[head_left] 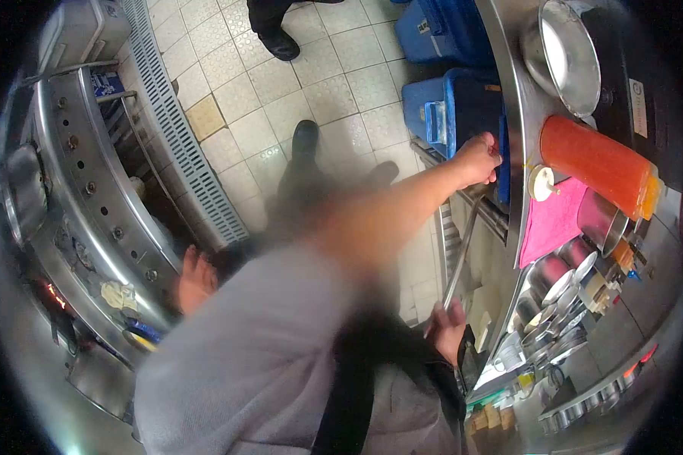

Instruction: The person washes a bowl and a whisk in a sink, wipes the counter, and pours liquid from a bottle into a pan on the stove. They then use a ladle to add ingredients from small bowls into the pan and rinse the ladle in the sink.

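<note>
Across my body my left arm reaches to the upper right. My left hand (478, 161) hangs beside the metal counter's edge, close to a blue bin (451, 102); its fingers are curled together, and I cannot make out anything between them. Low on the right, my right hand (448, 331) is closed round a long thin metal rod (463, 254), which slants up towards the counter. A further hand (196, 282), seemingly another person's, shows at the left by the stove front (140, 262). My forearm is blurred.
Right counter (514, 144): metal bowl (565, 57), orange-red container (599, 163), pink cloth (550, 220), white-topped pump (542, 183), several small metal containers. A flame (55, 296) burns on the left stove. A floor grate (182, 121) runs alongside. Another person's shoe (279, 45) is at the top.
</note>
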### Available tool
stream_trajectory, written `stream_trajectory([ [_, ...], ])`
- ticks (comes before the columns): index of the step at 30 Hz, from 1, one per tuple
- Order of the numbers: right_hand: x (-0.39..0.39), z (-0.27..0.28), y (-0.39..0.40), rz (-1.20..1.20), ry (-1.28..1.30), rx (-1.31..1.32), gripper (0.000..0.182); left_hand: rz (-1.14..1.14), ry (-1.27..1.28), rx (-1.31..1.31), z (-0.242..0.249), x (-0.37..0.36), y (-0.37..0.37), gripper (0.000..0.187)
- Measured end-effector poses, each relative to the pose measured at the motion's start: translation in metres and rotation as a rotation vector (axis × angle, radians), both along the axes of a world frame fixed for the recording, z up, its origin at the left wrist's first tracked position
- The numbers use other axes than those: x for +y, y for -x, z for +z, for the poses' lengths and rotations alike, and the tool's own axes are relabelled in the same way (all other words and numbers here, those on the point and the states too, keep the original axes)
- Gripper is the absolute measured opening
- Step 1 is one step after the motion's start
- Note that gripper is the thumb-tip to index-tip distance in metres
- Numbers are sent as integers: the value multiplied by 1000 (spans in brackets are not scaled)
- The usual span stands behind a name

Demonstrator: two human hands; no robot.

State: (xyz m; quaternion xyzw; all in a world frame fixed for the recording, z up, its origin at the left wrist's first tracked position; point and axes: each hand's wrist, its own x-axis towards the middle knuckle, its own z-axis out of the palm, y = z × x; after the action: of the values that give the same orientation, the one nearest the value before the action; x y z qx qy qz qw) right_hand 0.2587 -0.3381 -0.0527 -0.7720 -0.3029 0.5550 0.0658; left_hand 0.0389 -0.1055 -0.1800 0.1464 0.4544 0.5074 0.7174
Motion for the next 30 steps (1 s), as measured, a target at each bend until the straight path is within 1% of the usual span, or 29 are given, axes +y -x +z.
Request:
stream_trajectory([
  [1,13,-10,7,-32,-43,26,29,-25,-8,15,1,-1,2,10],
  [3,44,-46,18,67,-238,80,49,-40,-26,14,3,-3,5,10],
  [5,88,-86,26,179,-254,3,54,-57,-43,13,4,-3,7,11],
  [7,139,-109,49,166,-206,7,51,-60,-41,-31,6,-2,6,11],
  [9,181,-127,68,222,-204,-2,45,-74,-60,-41,13,-3,10,11],
  [11,215,-153,77,329,-153,-136,35,-59,-21,-44,9,-4,6,13],
  [14,248,-198,86,356,-182,-170,34,-41,-3,-68,11,-2,24,15],
  [17,268,-223,91,344,-221,-183,33,-82,-6,-83,13,0,28,16],
  [20,278,-237,89,321,-228,-158,32,-141,-7,-73,10,-1,22,18],
  [23,281,-243,81,285,-225,-124,31,-226,-11,-54,10,4,6,20],
  [28,283,-250,66,169,-230,-39,29,-250,-18,-155,9,-1,1,23],
  [30,286,-257,62,105,-221,11,28,-266,-34,-124,4,-1,-1,25],
])
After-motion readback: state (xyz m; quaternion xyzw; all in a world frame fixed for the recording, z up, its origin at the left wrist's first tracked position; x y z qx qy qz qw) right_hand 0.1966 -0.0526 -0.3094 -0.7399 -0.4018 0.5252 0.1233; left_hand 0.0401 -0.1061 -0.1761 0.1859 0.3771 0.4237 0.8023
